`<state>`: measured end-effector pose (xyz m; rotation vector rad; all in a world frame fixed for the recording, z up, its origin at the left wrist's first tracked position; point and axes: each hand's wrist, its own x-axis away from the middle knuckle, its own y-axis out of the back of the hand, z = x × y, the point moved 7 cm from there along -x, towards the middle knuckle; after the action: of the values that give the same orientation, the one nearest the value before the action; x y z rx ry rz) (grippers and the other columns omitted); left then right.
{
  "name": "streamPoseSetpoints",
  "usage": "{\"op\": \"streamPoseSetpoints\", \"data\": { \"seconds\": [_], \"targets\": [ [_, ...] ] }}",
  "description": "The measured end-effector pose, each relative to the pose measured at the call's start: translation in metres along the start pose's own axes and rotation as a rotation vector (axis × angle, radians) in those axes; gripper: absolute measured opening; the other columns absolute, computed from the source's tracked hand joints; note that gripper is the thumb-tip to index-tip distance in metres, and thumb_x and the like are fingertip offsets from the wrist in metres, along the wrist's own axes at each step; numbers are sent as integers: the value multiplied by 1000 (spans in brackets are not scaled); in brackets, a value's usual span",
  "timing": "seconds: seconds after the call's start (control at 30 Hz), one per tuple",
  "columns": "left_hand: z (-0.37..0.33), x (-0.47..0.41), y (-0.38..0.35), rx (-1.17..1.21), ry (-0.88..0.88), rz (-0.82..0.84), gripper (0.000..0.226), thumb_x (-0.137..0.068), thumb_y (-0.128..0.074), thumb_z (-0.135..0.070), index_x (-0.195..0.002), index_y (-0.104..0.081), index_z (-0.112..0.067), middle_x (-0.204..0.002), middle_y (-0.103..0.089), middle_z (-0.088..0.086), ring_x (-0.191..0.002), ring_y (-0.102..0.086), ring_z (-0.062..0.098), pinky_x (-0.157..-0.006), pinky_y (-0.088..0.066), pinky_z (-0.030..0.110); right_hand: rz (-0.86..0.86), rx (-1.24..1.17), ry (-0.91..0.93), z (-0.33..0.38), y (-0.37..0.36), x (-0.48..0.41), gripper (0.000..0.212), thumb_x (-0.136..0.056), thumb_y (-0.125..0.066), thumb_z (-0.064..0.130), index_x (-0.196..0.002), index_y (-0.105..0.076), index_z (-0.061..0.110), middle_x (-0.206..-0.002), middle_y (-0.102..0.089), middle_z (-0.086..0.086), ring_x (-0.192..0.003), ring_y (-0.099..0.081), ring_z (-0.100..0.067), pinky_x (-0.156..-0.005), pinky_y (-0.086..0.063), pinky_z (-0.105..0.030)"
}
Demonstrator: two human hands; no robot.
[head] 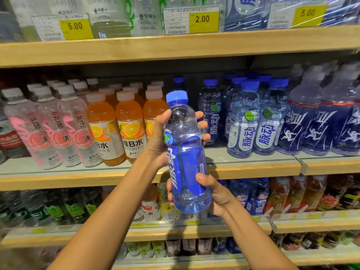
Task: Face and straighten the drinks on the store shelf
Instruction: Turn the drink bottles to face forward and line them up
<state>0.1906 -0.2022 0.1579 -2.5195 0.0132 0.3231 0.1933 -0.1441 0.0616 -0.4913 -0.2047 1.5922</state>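
I hold a blue-capped, blue-labelled drink bottle (pixel 186 152) upright in front of the middle shelf (pixel 116 178), off its board. My left hand (pixel 158 139) grips its upper body, fingers wrapped round the far side. My right hand (pixel 213 193) grips the base, thumb on the label. The label's lettering faces left rather than towards me. Behind the bottle a gap shows in the front row, between the orange vitamin drinks (pixel 130 125) and the row of matching blue bottles (pixel 245 121).
Pink-labelled clear bottles (pixel 58 129) stand left of the orange ones. Dark blue bottles (pixel 319 125) fill the right end. The upper shelf (pixel 175 45) carries yellow price tags. Lower shelves (pixel 175 228) hold several more drinks.
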Motion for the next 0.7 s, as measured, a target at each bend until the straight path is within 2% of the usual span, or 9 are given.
{"op": "streamPoseSetpoints", "data": {
  "seconds": [0.07,0.13,0.17,0.23,0.3,0.43,0.53,0.63,0.7],
  "targets": [
    [-2,1,13,-145,-30,-151,72,-53,-84,-53,-108,-70,-8,-99,-72,11,-86,-71,25,-77,-58,35,-104,86,36,4,7,3,73,-61,-84,45,-117,-61,5,-103,-66,-19,-89,-66,-33,-87,-52,-48],
    [-12,5,25,-388,-116,-340,57,-76,-67,-53,-115,-64,-11,-101,-71,9,-87,-67,22,-76,-54,33,-303,174,47,9,22,8,88,-52,-87,40,-122,-54,-1,-108,-65,-23,-95,-63,-36,-91,-50,-52],
    [-19,8,29,-510,-169,-424,48,-86,-58,-48,-118,-61,-12,-104,-68,9,-89,-63,24,-76,-50,33,-377,222,69,12,28,11,86,-51,-85,38,-122,-54,-1,-106,-68,-19,-95,-65,-33,-87,-53,-48],
    [-30,16,30,-686,-271,-568,34,-95,-52,-37,-117,-60,-12,-109,-66,9,-97,-60,25,-77,-46,30,-454,354,130,21,31,15,65,-55,-79,39,-109,-62,8,-92,-74,-3,-84,-69,-17,-71,-55,-28],
    [-34,19,19,-772,-356,-620,35,-92,-55,-33,-116,-61,-8,-107,-68,3,-97,-64,13,-78,-48,23,-542,496,159,28,30,17,53,-56,-79,42,-101,-62,20,-86,-74,5,-79,-70,-10,-65,-52,-19],
    [-27,18,2,-801,-465,-725,41,-78,-73,-36,-108,-61,-11,-97,-70,1,-84,-67,4,-69,-50,14,-770,778,202,29,30,21,65,-55,-76,50,-108,-50,24,-94,-67,1,-85,-65,-16,-71,-55,-30],
    [-24,19,3,-735,-500,-816,34,-77,-78,-26,-101,-63,-7,-89,-72,6,-75,-69,12,-64,-53,18,-866,896,213,25,29,25,65,-63,-81,46,-112,-44,26,-100,-64,4,-92,-63,-15,-75,-56,-35],
    [-24,18,8,-684,-512,-814,16,-78,-76,-18,-88,-64,-12,-77,-70,2,-69,-67,14,-62,-53,20,-827,903,201,22,29,26,65,-61,-75,54,-112,-43,31,-102,-63,10,-95,-62,-12,-77,-56,-34],
    [-28,16,10,-627,-489,-775,11,-77,-74,-11,-78,-64,-16,-69,-68,-2,-62,-64,11,-58,-52,21,-697,792,202,22,31,26,64,-61,-73,57,-113,-46,33,-103,-65,16,-96,-64,-6,-77,-55,-25]
  ]
}}
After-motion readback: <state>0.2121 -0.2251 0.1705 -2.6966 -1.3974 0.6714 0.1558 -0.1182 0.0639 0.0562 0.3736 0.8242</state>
